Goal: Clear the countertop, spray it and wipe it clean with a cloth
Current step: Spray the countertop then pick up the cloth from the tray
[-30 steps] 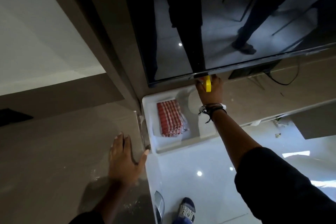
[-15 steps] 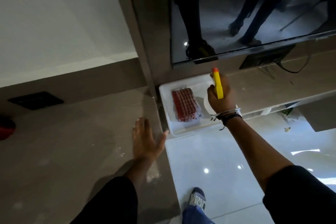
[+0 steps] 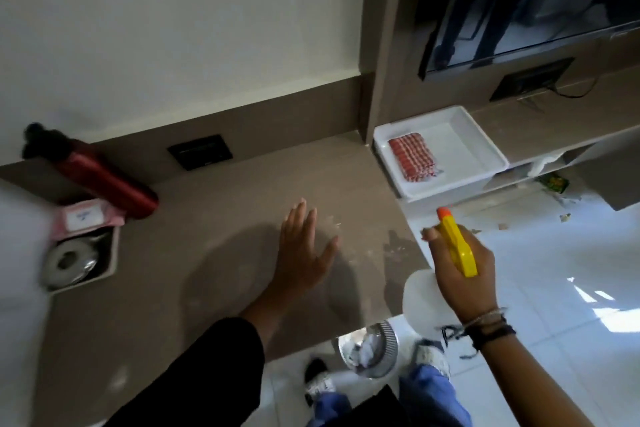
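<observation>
My right hand (image 3: 462, 274) grips a white spray bottle (image 3: 427, 302) with a yellow trigger head and orange nozzle, held in the air just off the right edge of the brown countertop (image 3: 194, 236). My left hand (image 3: 304, 250) lies flat on the countertop with its fingers spread, holding nothing. A folded red-and-white checked cloth (image 3: 412, 158) rests in a white tray (image 3: 485, 146) on a lower shelf beyond the counter's right end. White specks and smears mark the counter near my left hand.
A red bottle with a black cap (image 3: 100, 177) lies on the counter at the far left, beside a pink wipes pack (image 3: 86, 218) and a box holding a tape roll (image 3: 69, 260). A wall-mounted TV (image 3: 519, 3) hangs above the shelf. A metal bin (image 3: 374, 350) stands on the white floor.
My right hand has lifted the spray bottle out of the white tray and brought it back toward me beside the counter. The view has swung left, showing more of the countertop.
</observation>
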The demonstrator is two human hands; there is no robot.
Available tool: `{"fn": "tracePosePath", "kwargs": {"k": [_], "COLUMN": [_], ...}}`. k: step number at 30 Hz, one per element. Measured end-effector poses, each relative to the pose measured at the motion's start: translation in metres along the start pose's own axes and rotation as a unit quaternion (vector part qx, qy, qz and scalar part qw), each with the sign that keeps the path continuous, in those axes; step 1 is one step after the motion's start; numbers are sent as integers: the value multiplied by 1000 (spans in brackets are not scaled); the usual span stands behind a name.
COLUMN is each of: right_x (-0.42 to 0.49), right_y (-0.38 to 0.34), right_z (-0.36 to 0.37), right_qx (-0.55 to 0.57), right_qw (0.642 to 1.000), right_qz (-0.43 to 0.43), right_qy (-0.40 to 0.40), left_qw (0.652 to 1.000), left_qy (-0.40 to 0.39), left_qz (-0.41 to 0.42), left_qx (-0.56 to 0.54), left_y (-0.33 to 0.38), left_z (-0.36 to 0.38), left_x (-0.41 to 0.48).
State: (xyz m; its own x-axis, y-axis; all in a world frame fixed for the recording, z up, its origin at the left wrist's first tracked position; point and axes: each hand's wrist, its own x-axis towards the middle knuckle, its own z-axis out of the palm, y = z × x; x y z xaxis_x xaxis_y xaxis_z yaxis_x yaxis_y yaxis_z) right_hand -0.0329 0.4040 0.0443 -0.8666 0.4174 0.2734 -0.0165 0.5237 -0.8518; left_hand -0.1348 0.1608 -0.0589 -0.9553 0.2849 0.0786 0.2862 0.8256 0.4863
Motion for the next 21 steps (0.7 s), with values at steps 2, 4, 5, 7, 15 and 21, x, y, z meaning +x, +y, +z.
{"fn": "tracePosePath", "kwargs": {"k": [2,4,5,7,15,21], "right_x": [-40,-76,-91,-117,-179,-171], "right_y": [-5,-7,-8,-4,20,40], "right_z": [16,31,36,45,68,79], "right_qx": [44,70,82,88,56,19], "right_qw": [998,994,992,988,977,954], "right_qz": [45,77,86,108,187,295], "right_qy": [-22,-42,-52,-70,-87,-49], "left_qw": [1000,999,999,998,990,990], "left_qy": [-12,-15,-14,-13,-61,-35], "left_qz": [1,-22,-30,-38,-40,-25], "left_qx": [25,40,42,49,123,133], "left_y": [-30,-58,-69,-89,-120,-128], "left_z": [-12,-20,-22,-25,-17,-6], "left_x": [-44,-88,-107,-142,-193,-192]}}
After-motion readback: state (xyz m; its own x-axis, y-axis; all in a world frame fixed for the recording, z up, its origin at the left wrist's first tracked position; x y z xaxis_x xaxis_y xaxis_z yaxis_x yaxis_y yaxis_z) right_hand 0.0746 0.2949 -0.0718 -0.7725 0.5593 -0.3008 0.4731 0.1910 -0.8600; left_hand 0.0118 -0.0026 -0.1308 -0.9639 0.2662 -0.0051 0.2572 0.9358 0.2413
